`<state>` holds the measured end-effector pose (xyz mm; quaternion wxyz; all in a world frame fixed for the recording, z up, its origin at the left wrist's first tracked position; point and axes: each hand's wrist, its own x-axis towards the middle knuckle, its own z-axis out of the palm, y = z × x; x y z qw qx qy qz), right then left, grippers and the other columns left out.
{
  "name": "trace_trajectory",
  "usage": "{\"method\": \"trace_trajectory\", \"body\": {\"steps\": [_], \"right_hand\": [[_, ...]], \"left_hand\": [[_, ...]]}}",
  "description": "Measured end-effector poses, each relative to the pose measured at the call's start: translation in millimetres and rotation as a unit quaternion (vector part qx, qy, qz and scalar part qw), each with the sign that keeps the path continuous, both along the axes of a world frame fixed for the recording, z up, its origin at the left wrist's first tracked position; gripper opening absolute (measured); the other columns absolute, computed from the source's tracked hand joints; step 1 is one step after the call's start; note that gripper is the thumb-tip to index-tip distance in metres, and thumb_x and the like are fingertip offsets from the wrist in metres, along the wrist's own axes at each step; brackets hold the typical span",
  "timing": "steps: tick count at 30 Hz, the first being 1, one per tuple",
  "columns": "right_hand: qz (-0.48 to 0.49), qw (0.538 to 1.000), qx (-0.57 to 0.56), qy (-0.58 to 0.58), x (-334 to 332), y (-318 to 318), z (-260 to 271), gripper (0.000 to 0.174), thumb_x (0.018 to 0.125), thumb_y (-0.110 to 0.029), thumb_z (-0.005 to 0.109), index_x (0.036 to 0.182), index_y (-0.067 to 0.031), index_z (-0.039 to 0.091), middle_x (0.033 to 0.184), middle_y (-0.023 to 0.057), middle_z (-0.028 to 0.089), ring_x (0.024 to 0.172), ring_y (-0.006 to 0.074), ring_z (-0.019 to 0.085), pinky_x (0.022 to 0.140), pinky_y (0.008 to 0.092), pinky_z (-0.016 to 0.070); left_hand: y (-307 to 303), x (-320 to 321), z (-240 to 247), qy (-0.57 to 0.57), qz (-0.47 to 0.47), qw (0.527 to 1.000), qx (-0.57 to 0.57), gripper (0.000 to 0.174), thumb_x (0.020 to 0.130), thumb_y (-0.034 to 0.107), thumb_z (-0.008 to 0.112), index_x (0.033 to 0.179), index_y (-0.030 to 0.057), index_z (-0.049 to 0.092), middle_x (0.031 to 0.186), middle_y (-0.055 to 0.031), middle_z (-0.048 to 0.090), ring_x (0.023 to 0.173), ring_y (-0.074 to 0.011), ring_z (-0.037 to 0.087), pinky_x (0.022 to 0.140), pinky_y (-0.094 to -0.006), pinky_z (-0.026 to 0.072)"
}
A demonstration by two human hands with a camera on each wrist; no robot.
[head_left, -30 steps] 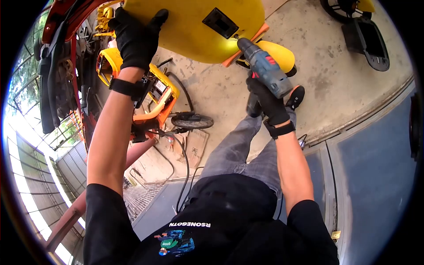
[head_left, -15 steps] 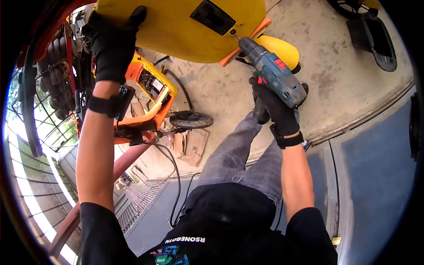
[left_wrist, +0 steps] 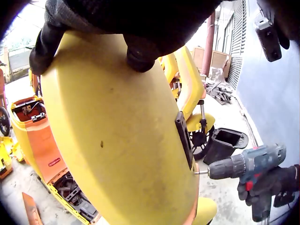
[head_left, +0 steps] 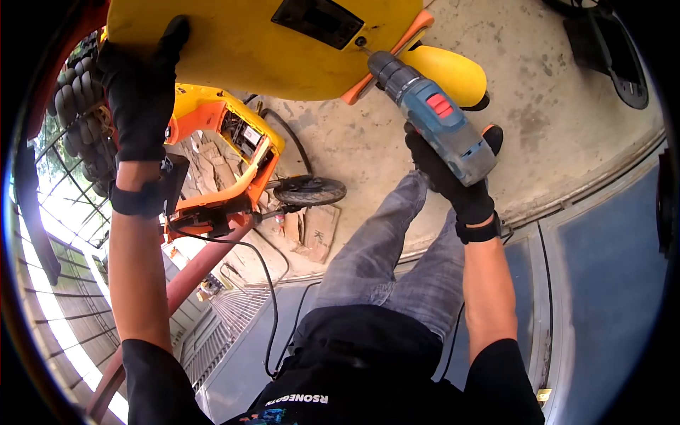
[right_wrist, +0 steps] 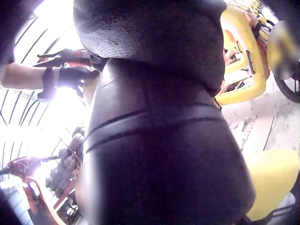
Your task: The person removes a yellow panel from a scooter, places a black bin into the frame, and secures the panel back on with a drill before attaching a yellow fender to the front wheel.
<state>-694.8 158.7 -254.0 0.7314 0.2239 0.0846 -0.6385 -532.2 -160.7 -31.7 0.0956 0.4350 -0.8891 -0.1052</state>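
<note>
A large curved yellow panel (head_left: 234, 53) with an orange edge fills the top of the head view. My gloved left hand (head_left: 145, 92) grips its upper end, the thumb lying on the yellow face; in the left wrist view the fingers (left_wrist: 46, 49) wrap over the rim. A dark rectangular plate (head_left: 319, 21) is set into the panel. My gloved right hand (head_left: 446, 170) holds a blue-grey cordless drill (head_left: 425, 106) by its handle. The drill's bit (left_wrist: 201, 172) points at a small dark round spot (head_left: 360, 41) beside the plate. The drill's dark underside (right_wrist: 159, 164) fills the right wrist view.
A stripped yellow-and-orange vehicle body (head_left: 248, 170) stands below the panel, with a wheel (head_left: 310, 190) by it. Flattened cardboard (head_left: 319, 230) lies on the concrete floor. A black open bin-like part (head_left: 609, 53) sits far right, and a cable (head_left: 268, 283) hangs near my legs.
The panel and left hand have shifted left in the head view. The drill appears larger, with its bit still by the round spot. The bright glow on the panel has gone.
</note>
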Motion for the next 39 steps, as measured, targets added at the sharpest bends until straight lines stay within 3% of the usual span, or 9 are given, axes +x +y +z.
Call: {"method": "trace_trajectory", "body": {"steps": [2,8,11,17,26,27,30,34,39], "right_hand": [[-0.029,0.997,0.003,-0.066,-3,-1,-4,0.04,0.096,-0.031,0.043,0.126,-0.0043,0.048,0.124,0.0162,0.052,0.111,0.0279,0.053,0.098,0.0373,0.044],[-0.029,0.978,0.055,-0.199,-11,-8,2,0.042,0.097,-0.031,0.044,0.127,-0.0027,0.047,0.124,0.0175,0.053,0.11,0.0277,0.054,0.098,0.0387,0.0453],[0.07,0.99,0.064,0.108,-7,-9,-1,0.095,0.078,-0.058,0.064,0.145,-0.0022,0.024,0.147,0.0213,0.028,0.136,0.0324,0.03,0.116,0.0438,0.019],[0.146,0.913,-0.005,0.382,-16,-12,6,0.091,0.082,-0.06,0.058,0.145,-0.0026,0.024,0.148,0.0195,0.028,0.136,0.0315,0.03,0.115,0.044,0.0219],[0.165,0.92,-0.028,0.354,-16,-6,9,0.091,0.082,-0.061,0.058,0.143,-0.0017,0.026,0.145,0.021,0.032,0.134,0.032,0.033,0.115,0.0421,0.0229],[0.047,0.995,0.001,-0.091,-8,-1,5,0.09,0.081,-0.061,0.058,0.141,-0.0003,0.029,0.142,0.0212,0.035,0.131,0.0328,0.036,0.115,0.0419,0.0234],[-0.087,0.844,0.068,-0.525,1,-8,22,0.087,0.081,-0.062,0.057,0.134,0.0036,0.036,0.132,0.0228,0.043,0.121,0.034,0.043,0.113,0.0421,0.0263],[-0.113,0.959,-0.127,-0.228,4,-6,18,0.055,0.096,-0.028,0.047,0.14,0.0004,0.028,0.138,0.0198,0.038,0.128,0.0293,0.039,0.111,0.0403,0.0305],[-0.046,0.94,0.006,-0.338,-6,-7,28,0.049,0.095,-0.026,0.049,0.134,0.0014,0.037,0.13,0.0176,0.046,0.118,0.0259,0.048,0.103,0.0375,0.0385]], "left_hand": [[6,-9,1,-0.051,-0.047,0.983,-0.17,0.047,0.078,0.023,0.078,0.108,0.0006,0.048,0.1,-0.0113,0.056,0.088,-0.0208,0.054,0.077,-0.0351,0.0433],[13,-16,3,-0.045,-0.044,0.983,-0.173,0.032,0.079,0.023,0.077,0.095,0.0023,0.058,0.086,-0.0064,0.061,0.077,-0.016,0.059,0.069,-0.0294,0.0462],[26,-27,8,-0.128,-0.011,0.965,-0.227,0.029,0.082,0.026,0.074,0.092,0.0026,0.061,0.084,-0.0053,0.064,0.074,-0.0151,0.061,0.066,-0.0281,0.0474],[15,-14,2,-0.035,-0.037,0.988,-0.146,0.024,0.082,0.021,0.074,0.095,0.0031,0.063,0.086,-0.0046,0.065,0.073,-0.0131,0.061,0.064,-0.0265,0.0472],[22,-24,5,-0.112,0.011,0.968,-0.223,0.017,0.081,0.017,0.074,0.087,0.0037,0.065,0.079,-0.0032,0.064,0.079,-0.0148,0.056,0.073,-0.0314,0.0421],[23,-26,7,-0.143,0.022,0.957,-0.25,0.017,0.081,0.017,0.074,0.086,0.004,0.065,0.078,-0.0032,0.063,0.079,-0.0156,0.056,0.074,-0.0326,0.0412],[20,-23,10,-0.166,-0.003,0.964,-0.208,0.02,0.08,0.018,0.074,0.09,0.0047,0.063,0.085,-0.0055,0.059,0.087,-0.0196,0.051,0.078,-0.0359,0.0376],[13,-12,6,-0.068,-0.046,0.984,-0.157,0.025,0.08,0.02,0.075,0.094,0.0044,0.06,0.098,-0.0079,0.05,0.097,-0.0213,0.046,0.079,-0.035,0.0377],[27,-27,9,-0.146,-0.037,0.96,-0.235,0.025,0.08,0.019,0.076,0.09,0.004,0.059,0.097,-0.007,0.048,0.095,-0.021,0.045,0.077,-0.034,0.0381]]}}
